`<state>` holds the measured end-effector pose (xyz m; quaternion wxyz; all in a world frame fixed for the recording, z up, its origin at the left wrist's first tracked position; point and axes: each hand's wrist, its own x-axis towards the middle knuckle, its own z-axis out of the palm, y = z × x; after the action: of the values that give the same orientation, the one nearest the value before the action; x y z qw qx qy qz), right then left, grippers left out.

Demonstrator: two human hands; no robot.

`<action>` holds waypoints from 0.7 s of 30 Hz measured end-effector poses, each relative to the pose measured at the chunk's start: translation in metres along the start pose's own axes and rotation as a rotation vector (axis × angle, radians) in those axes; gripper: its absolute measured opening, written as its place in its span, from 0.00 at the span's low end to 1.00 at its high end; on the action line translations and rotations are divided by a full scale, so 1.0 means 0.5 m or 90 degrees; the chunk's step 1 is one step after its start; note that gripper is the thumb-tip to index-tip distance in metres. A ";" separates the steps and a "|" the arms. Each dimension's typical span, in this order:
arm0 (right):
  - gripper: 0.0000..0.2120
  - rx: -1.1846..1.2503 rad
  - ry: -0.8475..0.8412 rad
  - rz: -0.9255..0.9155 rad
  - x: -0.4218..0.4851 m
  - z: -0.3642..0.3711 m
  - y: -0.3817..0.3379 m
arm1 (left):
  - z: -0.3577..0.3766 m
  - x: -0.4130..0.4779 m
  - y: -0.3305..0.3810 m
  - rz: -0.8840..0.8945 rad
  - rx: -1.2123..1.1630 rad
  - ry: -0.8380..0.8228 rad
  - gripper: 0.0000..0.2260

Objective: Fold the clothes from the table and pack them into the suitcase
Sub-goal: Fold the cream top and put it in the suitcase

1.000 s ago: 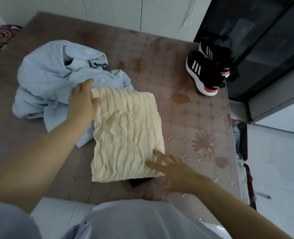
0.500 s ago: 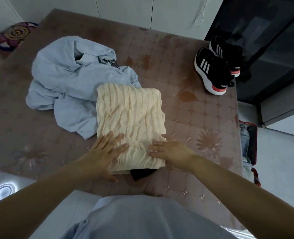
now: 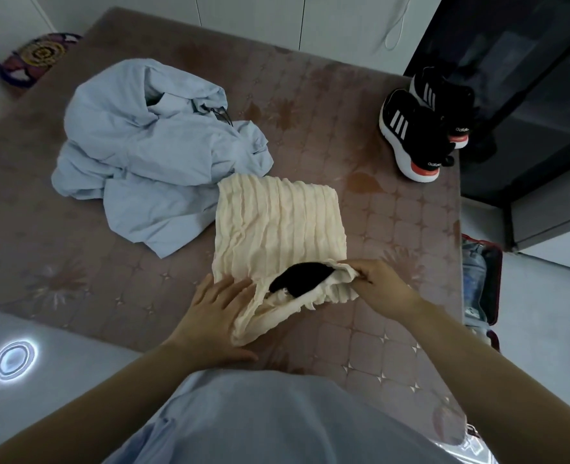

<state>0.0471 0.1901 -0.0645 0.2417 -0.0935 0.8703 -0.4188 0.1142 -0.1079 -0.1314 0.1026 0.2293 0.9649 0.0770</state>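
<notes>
A folded cream ribbed garment [image 3: 276, 222] lies in the middle of the brown patterned table [image 3: 360, 95]. Its near edge is lifted and curled back, baring a black patch of cloth [image 3: 300, 277] inside. My right hand [image 3: 380, 286] pinches that lifted near-right corner. My left hand [image 3: 216, 313] lies flat with straight fingers on the garment's near-left part. A crumpled light blue garment [image 3: 149, 152] sits to the far left, touching the cream one. The open suitcase [image 3: 479, 283] shows past the table's right edge, with clothes inside.
A pair of black sneakers [image 3: 420, 128] stands at the table's far right corner. A dark glass cabinet [image 3: 528, 95] rises on the right. White cupboard doors line the back. A colourful cushion [image 3: 39, 55] lies beyond the far left corner.
My right hand went from lying flat on the cream garment's near edge to pinching and lifting it, baring the black cloth. My left hand slid slightly toward me.
</notes>
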 end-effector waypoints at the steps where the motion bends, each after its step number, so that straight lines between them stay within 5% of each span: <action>1: 0.21 0.010 0.016 0.016 0.003 0.002 -0.004 | 0.001 0.006 0.001 -0.008 0.001 0.041 0.41; 5: 0.20 0.052 0.034 0.040 0.007 -0.002 -0.025 | -0.035 0.023 -0.008 -0.018 -0.079 0.128 0.16; 9: 0.09 0.023 -0.011 0.073 0.002 -0.041 -0.033 | -0.158 0.025 -0.015 -0.069 -0.331 -0.083 0.24; 11: 0.13 0.004 0.015 0.127 0.015 -0.057 -0.031 | -0.206 0.040 -0.019 -0.054 -0.394 -0.134 0.10; 14: 0.17 0.032 0.138 0.191 0.067 -0.063 -0.034 | -0.237 0.110 -0.040 -0.112 -0.550 -0.025 0.17; 16: 0.16 0.047 0.213 0.228 0.113 -0.056 -0.029 | -0.229 0.173 -0.052 -0.221 -0.567 0.105 0.07; 21: 0.15 0.045 0.287 0.324 0.157 -0.031 -0.003 | -0.183 0.284 -0.052 -0.447 -0.437 0.162 0.11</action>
<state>-0.0287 0.1712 -0.0820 0.1432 0.2302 0.8820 -0.3854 -0.0421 -0.0751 -0.0712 0.0733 -0.1671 0.9077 0.3779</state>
